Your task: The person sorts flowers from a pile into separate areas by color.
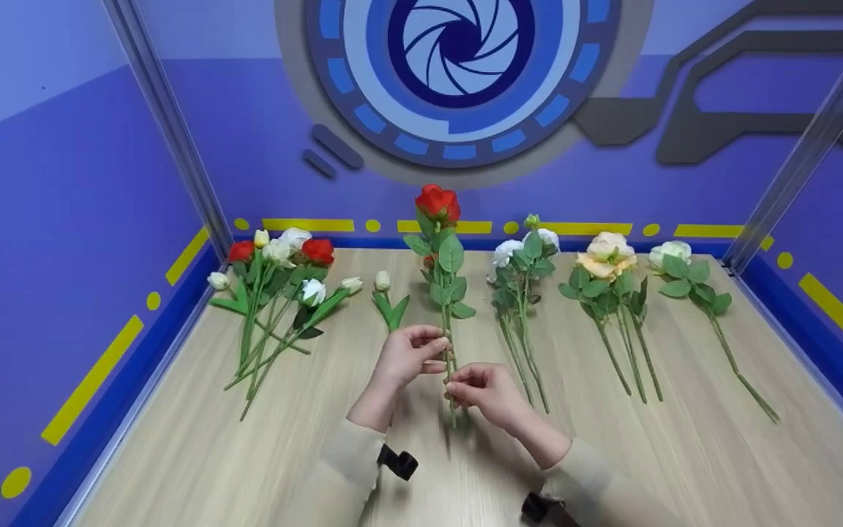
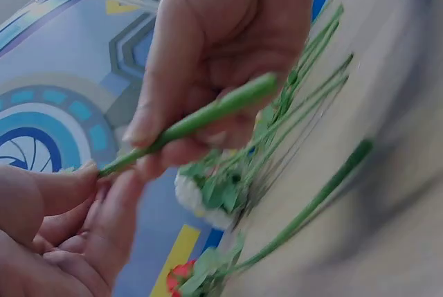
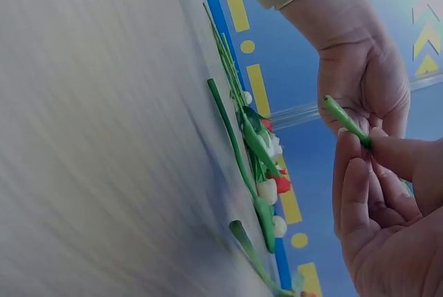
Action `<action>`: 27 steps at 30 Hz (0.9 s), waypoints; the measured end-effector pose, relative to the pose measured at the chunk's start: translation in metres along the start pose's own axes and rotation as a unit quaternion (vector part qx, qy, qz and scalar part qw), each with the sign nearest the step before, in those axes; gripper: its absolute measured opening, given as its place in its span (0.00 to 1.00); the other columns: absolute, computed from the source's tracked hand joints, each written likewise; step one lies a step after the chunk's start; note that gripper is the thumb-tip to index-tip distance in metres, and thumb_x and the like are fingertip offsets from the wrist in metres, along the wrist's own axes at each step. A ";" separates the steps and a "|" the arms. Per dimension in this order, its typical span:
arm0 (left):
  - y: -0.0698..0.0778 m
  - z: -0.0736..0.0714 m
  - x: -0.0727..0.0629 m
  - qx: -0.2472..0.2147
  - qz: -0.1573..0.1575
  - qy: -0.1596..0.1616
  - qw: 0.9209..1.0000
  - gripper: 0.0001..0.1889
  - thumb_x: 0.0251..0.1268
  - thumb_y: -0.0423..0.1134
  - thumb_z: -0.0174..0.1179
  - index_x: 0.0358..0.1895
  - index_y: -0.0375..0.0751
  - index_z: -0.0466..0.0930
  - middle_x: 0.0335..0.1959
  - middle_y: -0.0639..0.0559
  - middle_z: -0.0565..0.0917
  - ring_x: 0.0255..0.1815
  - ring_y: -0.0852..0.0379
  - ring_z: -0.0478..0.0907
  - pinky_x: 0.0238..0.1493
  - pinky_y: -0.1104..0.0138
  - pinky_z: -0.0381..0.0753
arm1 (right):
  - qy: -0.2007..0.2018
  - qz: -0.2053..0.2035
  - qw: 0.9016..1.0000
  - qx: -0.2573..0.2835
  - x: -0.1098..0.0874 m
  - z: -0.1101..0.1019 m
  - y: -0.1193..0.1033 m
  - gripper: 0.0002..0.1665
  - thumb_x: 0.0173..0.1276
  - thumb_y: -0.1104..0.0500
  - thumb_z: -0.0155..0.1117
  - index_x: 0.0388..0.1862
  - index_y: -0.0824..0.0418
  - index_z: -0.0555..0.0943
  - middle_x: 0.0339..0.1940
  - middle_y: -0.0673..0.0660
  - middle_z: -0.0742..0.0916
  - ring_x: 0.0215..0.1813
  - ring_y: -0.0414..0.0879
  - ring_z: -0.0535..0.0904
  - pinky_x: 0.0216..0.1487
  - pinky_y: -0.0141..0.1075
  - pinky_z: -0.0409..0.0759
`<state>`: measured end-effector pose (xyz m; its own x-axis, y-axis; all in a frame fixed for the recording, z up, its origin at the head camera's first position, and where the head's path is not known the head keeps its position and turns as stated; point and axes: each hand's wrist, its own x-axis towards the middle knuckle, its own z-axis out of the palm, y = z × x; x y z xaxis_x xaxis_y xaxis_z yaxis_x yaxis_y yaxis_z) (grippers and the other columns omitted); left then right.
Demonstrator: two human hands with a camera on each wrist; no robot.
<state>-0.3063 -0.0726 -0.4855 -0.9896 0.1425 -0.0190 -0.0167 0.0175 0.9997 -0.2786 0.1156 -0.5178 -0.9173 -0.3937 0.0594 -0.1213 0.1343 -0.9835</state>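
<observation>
A red rose (image 1: 437, 203) with green leaves is held up above the table, its stem pointing down toward me. My left hand (image 1: 408, 356) pinches the stem below the leaves. Lower down, my right hand (image 1: 491, 395) grips the same stem between thumb and fingers. In the left wrist view the cut end of the stem (image 2: 228, 103) sticks out past the right hand's fingers. Another red flower (image 2: 181, 276) lies on the table beneath, mostly hidden by the held rose in the head view. A white tulip (image 1: 383, 280) lies just left of the hands.
At the left lies a mixed bunch of red, white and cream flowers (image 1: 275, 252) with crossed stems. Right of the hands are white flowers (image 1: 507, 252), peach flowers (image 1: 607, 256) and a single pale flower (image 1: 670, 254). Blue panels (image 1: 363, 197) enclose the wooden table (image 1: 597, 468).
</observation>
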 end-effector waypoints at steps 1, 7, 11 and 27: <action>0.000 -0.005 0.001 0.024 0.006 0.006 1.000 0.15 0.74 0.32 0.61 0.56 0.24 0.81 0.41 0.36 0.89 0.38 0.52 0.90 0.43 0.61 0.91 | 0.005 0.001 1.000 -0.003 0.001 -0.001 0.001 0.13 0.71 0.68 0.66 0.44 0.82 0.81 0.33 0.59 0.91 0.30 0.34 0.84 0.37 0.32 0.87; -0.006 -0.059 0.007 0.241 0.042 0.156 0.957 0.14 0.75 0.35 0.60 0.54 0.29 0.84 0.47 0.35 0.88 0.48 0.43 0.86 0.52 0.54 0.86 | 0.070 0.022 0.996 -0.041 0.008 -0.014 0.008 0.10 0.71 0.68 0.66 0.41 0.79 0.82 0.30 0.58 0.90 0.29 0.37 0.81 0.33 0.30 0.83; -0.018 -0.101 0.004 0.323 0.023 0.252 0.912 0.15 0.75 0.33 0.59 0.58 0.27 0.82 0.54 0.30 0.84 0.57 0.34 0.81 0.60 0.47 0.80 | 0.103 0.046 0.991 -0.074 0.011 -0.020 0.011 0.08 0.71 0.69 0.66 0.40 0.78 0.83 0.28 0.57 0.89 0.27 0.38 0.79 0.30 0.30 0.80; -0.048 -0.157 -0.007 0.440 -0.129 0.327 0.827 0.15 0.72 0.26 0.49 0.56 0.28 0.78 0.60 0.25 0.78 0.62 0.28 0.75 0.63 0.40 0.70 | 0.063 0.110 0.987 -0.096 0.013 -0.028 0.030 0.07 0.69 0.71 0.67 0.39 0.77 0.84 0.26 0.55 0.89 0.23 0.36 0.81 0.28 0.29 0.84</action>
<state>-0.3207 -0.2297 -0.5314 -0.8399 -0.5381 0.0705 -0.4127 0.7176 0.5610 -0.3049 0.1397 -0.5423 -0.9678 -0.2213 -0.1199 0.0277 0.3796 -0.9248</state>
